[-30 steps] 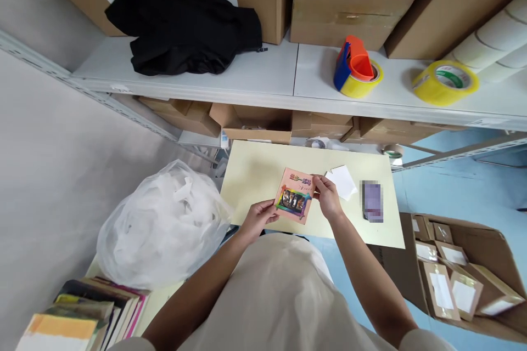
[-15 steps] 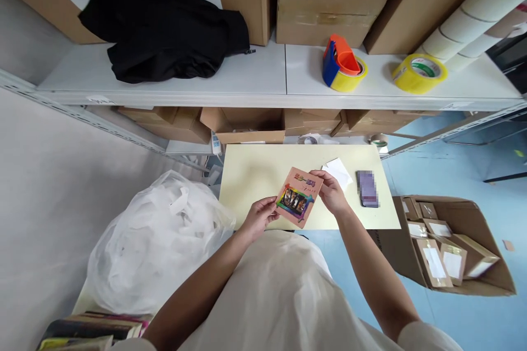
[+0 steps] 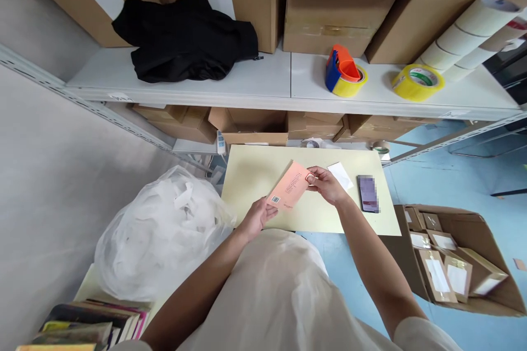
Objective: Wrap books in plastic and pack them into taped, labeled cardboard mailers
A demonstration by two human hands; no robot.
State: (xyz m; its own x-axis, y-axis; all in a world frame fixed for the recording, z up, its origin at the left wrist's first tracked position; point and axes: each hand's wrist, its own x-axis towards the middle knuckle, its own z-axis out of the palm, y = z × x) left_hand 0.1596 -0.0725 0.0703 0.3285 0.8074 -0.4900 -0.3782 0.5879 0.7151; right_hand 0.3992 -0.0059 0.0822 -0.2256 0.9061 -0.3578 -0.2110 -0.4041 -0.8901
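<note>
The pink book (image 3: pixel 287 185), held above the cream table (image 3: pixel 247 175), shows a barcode (image 3: pixel 275 199) and lines of print too small to read, with the left hand (image 3: pixel 256 219) pinching its lower corner and the right hand (image 3: pixel 327 184) pinching the upper one. White paper (image 3: pixel 340 174) and a phone (image 3: pixel 368 193) lie to the right, a bulging plastic bag (image 3: pixel 156 236) sits left, and a carton (image 3: pixel 473 227) holds parcels (image 3: pixel 438 275) with unreadable white labels. Beyond, a grey shelf (image 3: pixel 275 79) carries yellow tape (image 3: pixel 418 82) above a blue floor (image 3: pixel 436 175).

Packing room — parcels (image 3: pixel 438 276), tape rolls (image 3: pixel 415 91)
</note>
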